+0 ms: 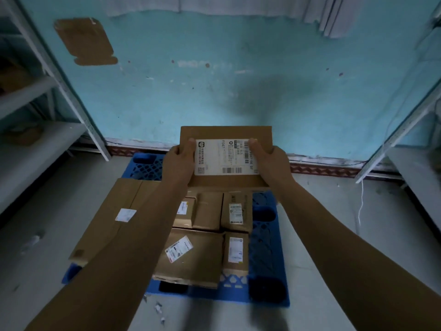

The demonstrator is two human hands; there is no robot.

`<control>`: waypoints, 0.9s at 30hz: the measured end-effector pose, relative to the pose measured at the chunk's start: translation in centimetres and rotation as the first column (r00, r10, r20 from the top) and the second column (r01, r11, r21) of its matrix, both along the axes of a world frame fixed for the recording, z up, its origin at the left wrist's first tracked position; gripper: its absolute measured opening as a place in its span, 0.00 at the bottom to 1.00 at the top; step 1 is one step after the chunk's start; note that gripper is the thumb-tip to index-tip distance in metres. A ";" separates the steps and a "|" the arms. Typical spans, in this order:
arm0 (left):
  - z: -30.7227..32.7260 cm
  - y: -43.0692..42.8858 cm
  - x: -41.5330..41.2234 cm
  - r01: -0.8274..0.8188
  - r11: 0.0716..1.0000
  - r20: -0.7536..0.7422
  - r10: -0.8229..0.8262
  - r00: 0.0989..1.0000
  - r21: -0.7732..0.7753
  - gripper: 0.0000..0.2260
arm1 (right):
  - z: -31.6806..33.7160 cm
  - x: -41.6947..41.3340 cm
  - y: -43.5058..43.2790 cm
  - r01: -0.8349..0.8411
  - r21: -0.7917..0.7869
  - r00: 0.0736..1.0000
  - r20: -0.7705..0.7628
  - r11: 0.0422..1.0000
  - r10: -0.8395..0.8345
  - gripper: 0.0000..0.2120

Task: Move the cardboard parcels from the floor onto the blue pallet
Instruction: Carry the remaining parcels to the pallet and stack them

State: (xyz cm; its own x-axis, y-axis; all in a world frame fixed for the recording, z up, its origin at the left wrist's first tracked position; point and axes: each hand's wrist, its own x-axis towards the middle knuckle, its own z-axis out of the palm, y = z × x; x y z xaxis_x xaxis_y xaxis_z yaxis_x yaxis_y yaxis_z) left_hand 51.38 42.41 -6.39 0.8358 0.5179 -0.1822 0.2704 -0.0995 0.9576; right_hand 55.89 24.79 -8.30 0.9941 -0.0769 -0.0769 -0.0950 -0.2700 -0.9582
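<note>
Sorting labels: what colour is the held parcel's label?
The label is white with black print; head view.

Holding flat cardboard parcel (226, 132) up over blue pallet (265, 235), left hand (179, 163) gripping its left edge, right hand (272, 161) gripping right edge, thumbs lying on white label (224, 158). Sitting on pallet below: several labelled parcels (191, 256), large flat box (114, 216) overhanging left side. Flanking both sides: grey shelving (35, 91).
</note>
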 end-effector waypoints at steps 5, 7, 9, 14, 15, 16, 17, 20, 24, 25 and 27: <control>-1.9 -5.0 1.5 -0.169 0.986 -0.120 0.168 0.978 0.004 0.16 | -0.3 4.0 -3.9 -0.185 -0.101 0.983 -0.029 0.978 0.183 0.17; -2.9 -5.9 2.0 -0.260 0.965 -0.135 0.255 0.958 -0.022 0.16 | -0.6 5.5 -4.3 -0.243 -0.128 0.970 -0.062 0.962 0.237 0.17; -3.7 -6.0 2.6 -0.332 0.941 -0.146 0.321 0.936 -0.062 0.17 | -1.0 7.0 -4.1 -0.303 -0.167 0.952 -0.083 0.938 0.293 0.18; -5.0 -4.6 5.1 -0.417 0.894 -0.180 0.389 0.904 -0.164 0.19 | -1.9 10.9 -2.0 -0.389 -0.251 0.921 -0.116 0.886 0.372 0.20; -5.2 -4.2 5.9 -0.429 0.884 -0.178 0.399 0.900 -0.186 0.19 | -2.0 11.7 -1.5 -0.397 -0.274 0.918 -0.110 0.876 0.382 0.20; -5.3 -3.9 6.5 -0.437 0.876 -0.173 0.408 0.897 -0.203 0.18 | -2.2 12.6 -1.0 -0.403 -0.296 0.915 -0.103 0.866 0.390 0.21; -5.4 -3.6 7.3 -0.441 0.871 -0.170 0.411 0.896 -0.217 0.17 | -2.2 13.5 -0.6 -0.409 -0.314 0.912 -0.099 0.857 0.399 0.21; -5.4 -2.8 9.4 -0.450 0.861 -0.172 0.419 0.892 -0.238 0.15 | -2.2 16.1 0.6 -0.439 -0.338 0.897 -0.101 0.833 0.431 0.22; -5.8 -1.2 11.6 -0.502 0.833 -0.213 0.461 0.862 -0.231 0.17 | -2.5 19.4 2.7 -0.509 -0.326 0.859 -0.128 0.797 0.496 0.20; -6.0 -0.8 12.2 -0.516 0.826 -0.224 0.472 0.853 -0.225 0.16 | -2.8 20.3 3.3 -0.533 -0.324 0.844 -0.133 0.782 0.520 0.19; -6.8 -0.1 13.3 -0.559 0.802 -0.234 0.514 0.825 -0.210 0.17 | -3.3 22.1 4.6 -0.590 -0.316 0.803 -0.137 0.743 0.579 0.18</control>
State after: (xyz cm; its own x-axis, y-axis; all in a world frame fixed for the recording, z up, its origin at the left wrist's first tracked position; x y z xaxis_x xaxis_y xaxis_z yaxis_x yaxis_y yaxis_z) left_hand 64.69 42.34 -13.14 0.3853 0.7898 -0.4773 0.3553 0.3504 0.8666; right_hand 77.95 29.41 -11.65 0.8503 0.4929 -0.1845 0.1606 -0.5768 -0.8009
